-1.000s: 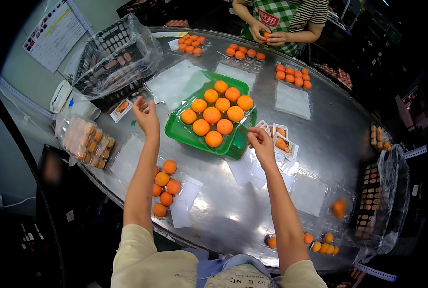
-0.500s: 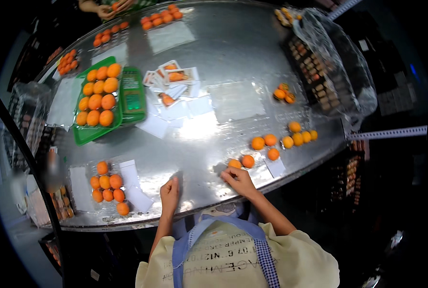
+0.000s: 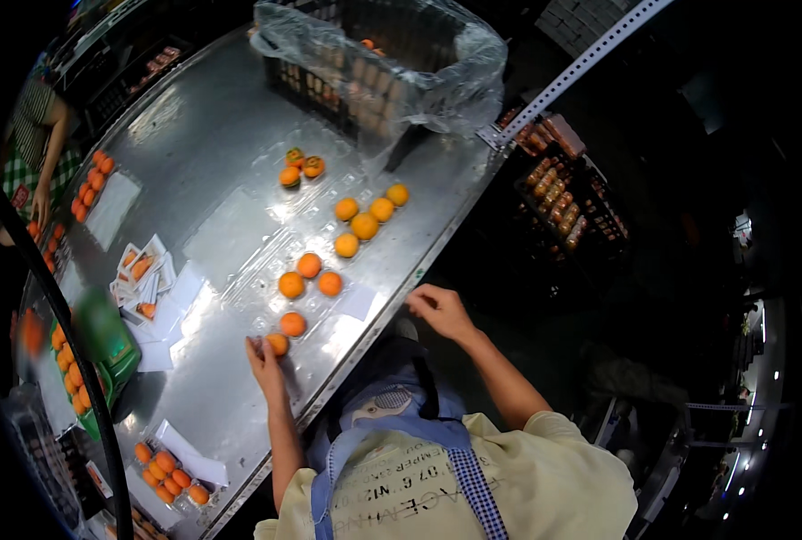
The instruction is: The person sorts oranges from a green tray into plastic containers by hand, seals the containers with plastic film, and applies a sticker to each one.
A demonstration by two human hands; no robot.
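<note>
Big steel table fills my view, running off toward the upper left, its near edge slanting right past my apron. At the far end I've got a black crate lined with a clear plastic bag, fruit dimly visible inside. To the lower left, half cut by the dark rim, a green tray of oranges sits at the table's edge, and just beside it lies a scatter of small printed cards.

Down the middle of the table lies a clear plastic clamshell tray, hard to read against the glare, with loose oranges on it: three in a cluster, one more below them, and four farther up. A filled pack of oranges rests near the bottom corner.

Left hand is on the table near the edge, fingers curled around a small orange, gripping it right at the clamshell's near corner. Right hand hangs just off the table edge, fingers loosely bent, holding nothing that I can see.

Another person's arm works at the far left.
</note>
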